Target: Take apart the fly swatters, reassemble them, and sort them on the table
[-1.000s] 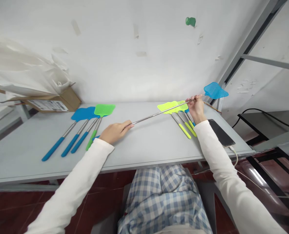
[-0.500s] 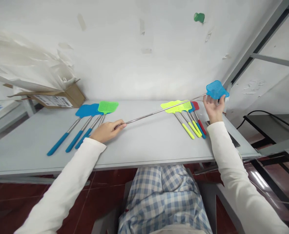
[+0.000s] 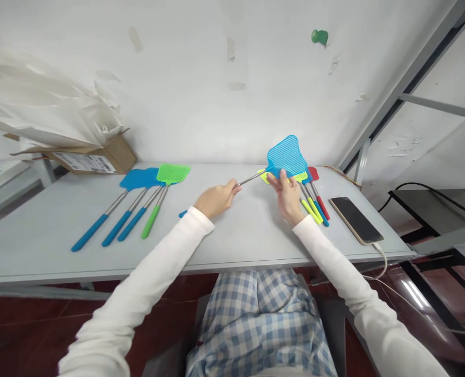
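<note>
A blue fly swatter (image 3: 286, 155) with a thin metal rod is held up above the table in both of my hands. My left hand (image 3: 217, 200) is closed around its handle end, and a bit of blue grip pokes out behind the fist. My right hand (image 3: 287, 196) is at the lower edge of the mesh head, thumb in front and fingers partly hidden around it. Behind that hand lie yellow fly swatters (image 3: 313, 209), with a red fly swatter (image 3: 322, 207) and a blue one beside them. At left rest several blue fly swatters (image 3: 95, 230) and a green one (image 3: 173, 174).
A phone (image 3: 356, 220) with a white cable plugged in lies at the table's right end. An open cardboard box (image 3: 99, 157) stands at the back left. The white wall (image 3: 201, 104) rises behind the grey table (image 3: 232, 246), and a metal frame (image 3: 407, 84) stands at right.
My right hand has moved left with the swatter's head, and my left hand slightly right. The visible rod between them is much shorter. The phone and the green handle now show.
</note>
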Demonstrator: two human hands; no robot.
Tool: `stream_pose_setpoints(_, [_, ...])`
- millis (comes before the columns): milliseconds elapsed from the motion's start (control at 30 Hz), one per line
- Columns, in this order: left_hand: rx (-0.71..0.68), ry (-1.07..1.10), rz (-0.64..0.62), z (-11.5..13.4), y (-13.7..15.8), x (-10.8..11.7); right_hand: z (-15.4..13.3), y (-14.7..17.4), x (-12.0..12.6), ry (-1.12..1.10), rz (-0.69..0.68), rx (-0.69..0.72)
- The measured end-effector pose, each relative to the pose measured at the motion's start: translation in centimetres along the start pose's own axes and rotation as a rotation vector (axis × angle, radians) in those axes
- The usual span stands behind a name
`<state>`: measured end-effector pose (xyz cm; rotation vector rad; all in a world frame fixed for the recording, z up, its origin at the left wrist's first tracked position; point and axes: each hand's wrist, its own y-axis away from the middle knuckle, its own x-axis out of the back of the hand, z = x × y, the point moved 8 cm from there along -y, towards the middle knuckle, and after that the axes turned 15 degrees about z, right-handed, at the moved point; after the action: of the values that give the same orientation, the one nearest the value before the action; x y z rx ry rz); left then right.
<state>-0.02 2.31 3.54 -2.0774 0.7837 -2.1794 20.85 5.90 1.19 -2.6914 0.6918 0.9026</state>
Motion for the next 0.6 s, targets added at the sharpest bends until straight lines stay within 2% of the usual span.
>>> stream_pose_setpoints(67, [0.023,0.033,0.013,0.5,-0.2,0.4,1.0,2.2,-0.9,0.006,-0.042,-0.035])
stream_pose_setpoints(167, [0.044,0.103,0.04,0.8,-0.1,0.7,1.3,3.5,-1.4,0.033,-0.073,-0.09])
stream_pose_setpoints(367, [0.028,0.257,0.113,3.3,-0.3,0.5,1.5,5.7,-4.1,0.09,-0.298,-0.16])
stream_pose_setpoints(600, [0.101,0.31,0.084,3.6,0.0,-0.8,0.6,6.0,-4.1,0.084,-0.385,-0.152])
